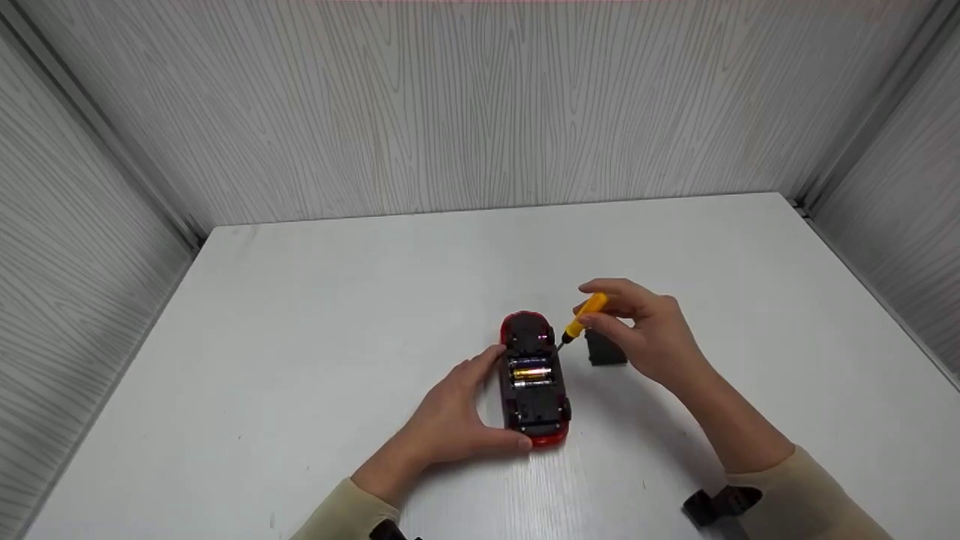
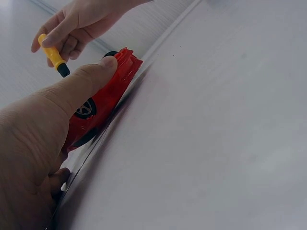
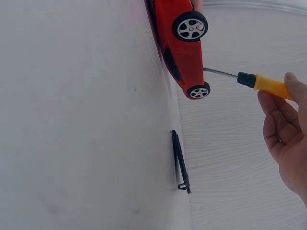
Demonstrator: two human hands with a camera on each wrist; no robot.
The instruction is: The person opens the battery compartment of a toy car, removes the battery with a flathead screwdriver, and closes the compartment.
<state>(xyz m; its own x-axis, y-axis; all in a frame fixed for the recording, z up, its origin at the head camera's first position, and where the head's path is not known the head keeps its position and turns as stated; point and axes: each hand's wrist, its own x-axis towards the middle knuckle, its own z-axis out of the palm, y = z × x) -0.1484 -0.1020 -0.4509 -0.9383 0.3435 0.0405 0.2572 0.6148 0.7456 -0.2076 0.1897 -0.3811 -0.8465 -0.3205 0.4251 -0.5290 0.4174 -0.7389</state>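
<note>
Nearest in the head view, two pale sleeves enter from the bottom edge, both cut off there; a black strap (image 1: 721, 504) shows at the right wrist. The left hand (image 1: 450, 420) grasps the red toy car (image 1: 534, 379), thumb at its near end and fingers curled along its left flank; the car lies upside down on the white table (image 1: 300, 337), its battery bay uncovered with batteries (image 1: 532, 370) showing. In the left wrist view the thumb (image 2: 72, 86) presses the red body beside a wheel; the other fingers are hidden behind the palm. Just right of the car lies a flat black cover (image 1: 604, 349), partly masked by the right hand (image 1: 651, 341); the right wrist view shows it only edge-on, thin and dark, apart from the car. The right hand pinches a yellow-handled screwdriver (image 1: 583, 318), its shaft angled down toward the car's far end; whether the tip touches is hard to make out. Beyond, grey wood-grain walls (image 1: 480, 112) close off the table on three sides.
</note>
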